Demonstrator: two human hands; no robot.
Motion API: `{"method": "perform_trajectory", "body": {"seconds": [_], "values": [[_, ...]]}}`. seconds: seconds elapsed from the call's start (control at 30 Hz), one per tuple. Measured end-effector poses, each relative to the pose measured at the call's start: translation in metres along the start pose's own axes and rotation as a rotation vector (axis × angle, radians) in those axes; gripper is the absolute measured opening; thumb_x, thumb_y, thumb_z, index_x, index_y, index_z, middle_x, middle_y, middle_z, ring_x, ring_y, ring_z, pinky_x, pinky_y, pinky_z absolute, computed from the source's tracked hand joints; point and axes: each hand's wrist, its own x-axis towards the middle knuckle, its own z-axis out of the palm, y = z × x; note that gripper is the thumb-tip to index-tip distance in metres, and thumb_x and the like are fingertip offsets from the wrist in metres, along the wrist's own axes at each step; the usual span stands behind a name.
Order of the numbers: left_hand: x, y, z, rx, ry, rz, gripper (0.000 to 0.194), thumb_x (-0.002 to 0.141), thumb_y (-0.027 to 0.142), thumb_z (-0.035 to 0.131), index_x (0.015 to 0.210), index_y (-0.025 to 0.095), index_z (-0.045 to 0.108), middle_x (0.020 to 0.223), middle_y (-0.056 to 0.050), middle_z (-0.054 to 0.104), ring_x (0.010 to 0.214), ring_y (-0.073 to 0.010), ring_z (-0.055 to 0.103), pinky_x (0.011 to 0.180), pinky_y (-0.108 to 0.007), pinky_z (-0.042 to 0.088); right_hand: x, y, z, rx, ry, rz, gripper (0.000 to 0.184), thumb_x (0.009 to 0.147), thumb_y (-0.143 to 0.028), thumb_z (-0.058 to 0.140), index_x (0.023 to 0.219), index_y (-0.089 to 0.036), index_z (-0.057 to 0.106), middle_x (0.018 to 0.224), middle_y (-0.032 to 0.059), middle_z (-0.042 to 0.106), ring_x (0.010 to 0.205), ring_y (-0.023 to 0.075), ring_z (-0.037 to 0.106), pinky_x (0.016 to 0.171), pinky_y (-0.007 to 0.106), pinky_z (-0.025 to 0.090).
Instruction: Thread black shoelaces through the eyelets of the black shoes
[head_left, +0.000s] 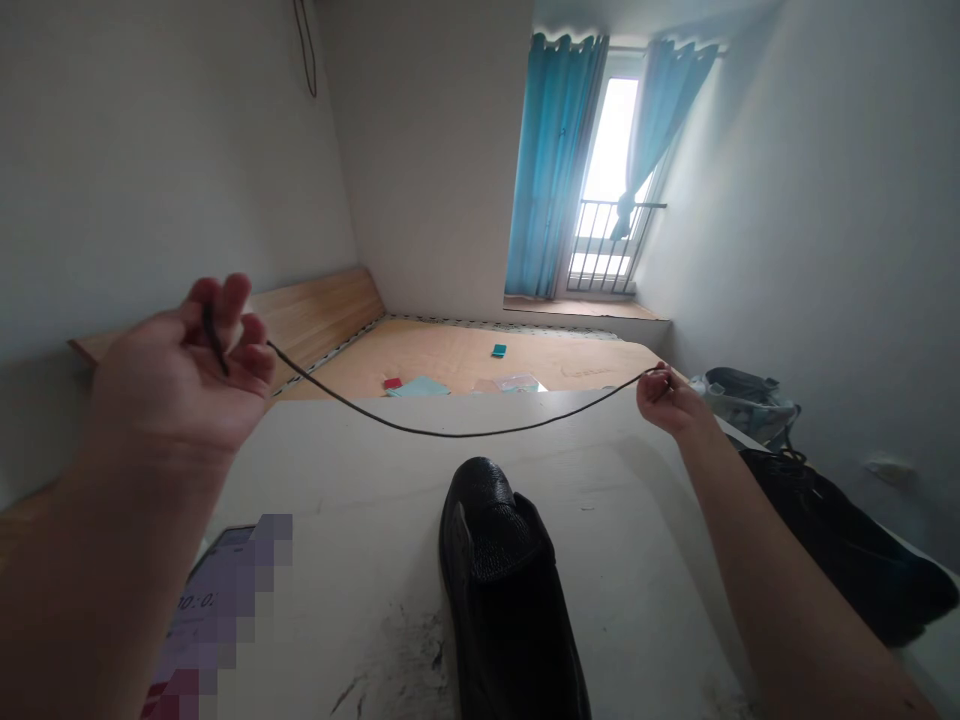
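Left hand (176,375) half open, fingers curled, one end of a thin black shoelace (450,433) pinched between them. Right hand (666,398) nearly closed, other end held at the fingertips. Lace thin, matte, slack, strung in a shallow sag between both hands. Black leather shoe (499,590) below and between the hands, on a white table (375,470); phone (217,590), screen pixelated, just below left hand.

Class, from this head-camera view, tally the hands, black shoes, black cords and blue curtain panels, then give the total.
Hands: 2 (left hand, right hand)
Black shoe: 1
Black cord: 1
Blue curtain panels: 2
Total: 6
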Motion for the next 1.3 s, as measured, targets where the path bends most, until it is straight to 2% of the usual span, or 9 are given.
{"method": "perform_trajectory", "body": {"seconds": [0.1,0.2,0.37,0.47,0.6,0.73,0.93,1.13,1.3], "values": [[-0.005,-0.013,0.01,-0.022,-0.074,-0.072,0.031,0.08,0.004,0.039,0.096,0.017,0.063,0.097,0.002,0.073,0.078,-0.0124,0.066,0.053,-0.018,0.049,-0.008,0.004,0.023,-0.053,-0.065,0.0,0.03,0.097,-0.012,0.037,0.082,-0.016,0.062,0.084,0.0004,0.068,0.076,0.0084,0.065,0.07,0.023,0.055],[-0.011,-0.031,0.017,0.174,-0.278,-0.066,0.041,0.074,0.0,0.043,0.102,0.017,0.067,0.114,0.0,0.068,0.084,-0.0154,0.068,0.058,-0.018,0.052,-0.022,0.012,0.05,-0.166,-0.176,0.016,0.032,0.093,-0.005,0.038,0.086,-0.019,0.066,0.096,0.0,0.071,0.093,0.0096,0.066,0.078,0.023,0.055],[-0.025,-0.053,0.021,0.613,-0.488,0.025,0.024,0.074,0.03,0.071,0.093,0.016,0.073,0.099,-0.009,0.073,0.079,-0.0171,0.069,0.061,-0.019,0.053,-0.046,0.029,0.084,-0.473,-0.333,0.05,0.009,0.084,-0.021,0.064,0.089,-0.015,0.069,0.091,0.0074,0.072,0.087,0.0155,0.068,0.069,0.022,0.054],[-0.03,-0.059,0.02,0.829,-0.622,0.041,0.03,0.075,0.043,0.069,0.09,0.017,0.073,0.094,-0.009,0.074,0.079,-0.0187,0.069,0.061,-0.023,0.051,-0.063,0.039,0.102,-0.643,-0.446,0.097,0.017,0.077,-0.029,0.072,0.08,-0.012,0.069,0.076,0.0076,0.07,0.076,0.0149,0.066,0.062,0.021,0.05],[-0.03,-0.067,0.017,0.928,-0.789,-0.067,0.031,0.077,0.04,0.069,0.103,0.023,0.069,0.11,-0.005,0.071,0.088,-0.0191,0.068,0.066,-0.025,0.051,-0.093,0.054,0.129,-0.733,-0.611,0.18,0.017,0.078,-0.029,0.067,0.072,-0.014,0.065,0.077,0.0039,0.063,0.079,0.0144,0.062,0.073,0.026,0.051],[-0.031,-0.071,0.017,0.947,-0.809,0.006,0.031,0.078,0.041,0.068,0.102,0.022,0.069,0.098,-0.004,0.074,0.086,-0.0191,0.068,0.066,-0.026,0.05,-0.124,0.074,0.152,-0.738,-0.703,0.274,0.015,0.08,-0.029,0.059,0.072,-0.016,0.059,0.063,-0.0026,0.05,0.059,0.0119,0.053,0.069,0.036,0.053],[-0.037,-0.069,0.022,1.004,-0.786,0.165,0.023,0.083,0.04,0.063,0.085,0.019,0.07,0.076,-0.001,0.074,0.085,-0.0182,0.067,0.063,-0.023,0.049,-0.15,0.085,0.169,-0.739,-0.704,0.076,0.018,0.081,-0.027,0.053,0.069,-0.016,0.06,0.082,0.0019,0.057,0.085,0.0147,0.051,0.083,0.029,0.042],[-0.037,-0.072,0.023,1.029,-0.72,0.272,0.022,0.083,0.039,0.062,0.084,0.018,0.067,0.082,-0.001,0.073,0.068,-0.0144,0.066,0.061,-0.025,0.048,-0.162,0.086,0.174,-0.725,-0.771,0.082,0.027,0.087,-0.038,0.046,0.075,-0.017,0.057,0.057,-0.007,0.034,0.047,0.008,0.032,0.048,0.024,0.031],[-0.035,-0.075,0.021,1.171,-0.735,0.329,0.026,0.084,0.043,0.057,0.085,0.019,0.067,0.081,-0.003,0.071,0.076,-0.0187,0.064,0.065,-0.03,0.048,-0.164,0.086,0.173,-0.849,-0.759,-0.051,0.026,0.084,-0.042,0.056,0.08,-0.017,0.061,0.054,-0.0079,0.034,0.049,0.0079,0.031,0.047,0.024,0.024]]}}
